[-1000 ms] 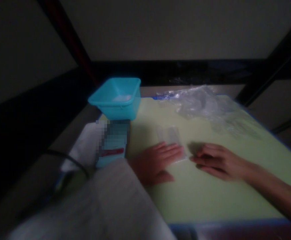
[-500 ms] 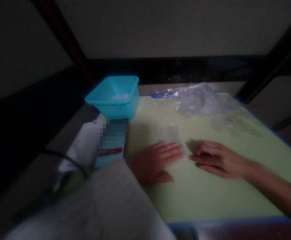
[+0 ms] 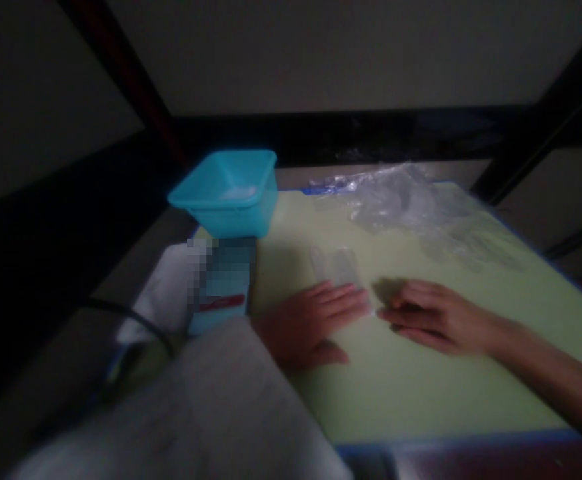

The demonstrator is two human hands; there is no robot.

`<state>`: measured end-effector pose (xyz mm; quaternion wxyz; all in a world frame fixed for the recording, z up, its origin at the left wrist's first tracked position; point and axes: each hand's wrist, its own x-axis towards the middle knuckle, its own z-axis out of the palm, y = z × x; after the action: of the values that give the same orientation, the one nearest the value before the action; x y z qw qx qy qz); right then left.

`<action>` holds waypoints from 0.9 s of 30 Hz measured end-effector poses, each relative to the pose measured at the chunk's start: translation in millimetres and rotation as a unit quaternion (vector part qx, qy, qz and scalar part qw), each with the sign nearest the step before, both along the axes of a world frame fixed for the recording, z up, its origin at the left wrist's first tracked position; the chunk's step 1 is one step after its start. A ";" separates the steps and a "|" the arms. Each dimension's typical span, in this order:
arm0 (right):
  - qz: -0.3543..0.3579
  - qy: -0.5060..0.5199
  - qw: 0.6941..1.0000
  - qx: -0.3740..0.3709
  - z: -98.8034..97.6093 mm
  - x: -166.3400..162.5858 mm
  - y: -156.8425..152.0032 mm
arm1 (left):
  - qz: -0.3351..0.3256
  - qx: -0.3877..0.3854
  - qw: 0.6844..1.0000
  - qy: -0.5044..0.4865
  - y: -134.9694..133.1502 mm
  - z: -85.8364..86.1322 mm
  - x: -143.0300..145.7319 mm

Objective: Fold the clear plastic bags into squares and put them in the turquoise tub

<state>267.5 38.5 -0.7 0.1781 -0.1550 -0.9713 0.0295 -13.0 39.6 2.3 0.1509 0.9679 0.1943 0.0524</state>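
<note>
My left hand (image 3: 315, 325) lies flat, palm down, its fingers stretched to the right and the thumb apart. Under its fingers is a small clear plastic bag or sheet (image 3: 338, 263), whose far part shows beyond them. My right hand (image 3: 433, 317) rests on the table at the right, close to the plastic's near right corner. Its fingers are bent, with thumb and forefinger drawn close together. Whatever lies between those fingertips is hidden in shadow and blur.
Crumpled clear plastic (image 3: 401, 197) covers the back right of the yellow table (image 3: 445, 393). A turquoise basin (image 3: 235, 220) stands at the back left, with something pale inside. In front lies a partly pixelated blue-grey box-like item (image 3: 225, 303) with a red mark, beside white cloth (image 3: 163, 287).
</note>
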 end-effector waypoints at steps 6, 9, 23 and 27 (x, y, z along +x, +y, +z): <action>-0.012 -0.009 1.000 -0.013 1.3 -0.3 -0.2 | -0.002 -0.002 1.000 -0.016 0.4 -2.5 -0.3; -0.017 -0.026 1.000 -0.005 2.2 -0.3 0.1 | 0.002 -0.006 1.000 -0.020 0.7 -3.0 0.2; -0.015 -0.021 1.000 -0.005 1.2 -1.2 1.4 | 0.041 0.015 0.999 0.008 -1.1 3.0 -9.7; -0.013 -0.014 1.000 -0.009 0.4 -0.9 2.2 | 0.075 0.025 0.996 0.029 -1.1 2.5 -13.3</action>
<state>266.6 40.6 -0.3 0.1630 -0.1694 -0.9714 0.0339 -26.3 38.5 4.8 0.1165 0.9552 0.2691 0.0408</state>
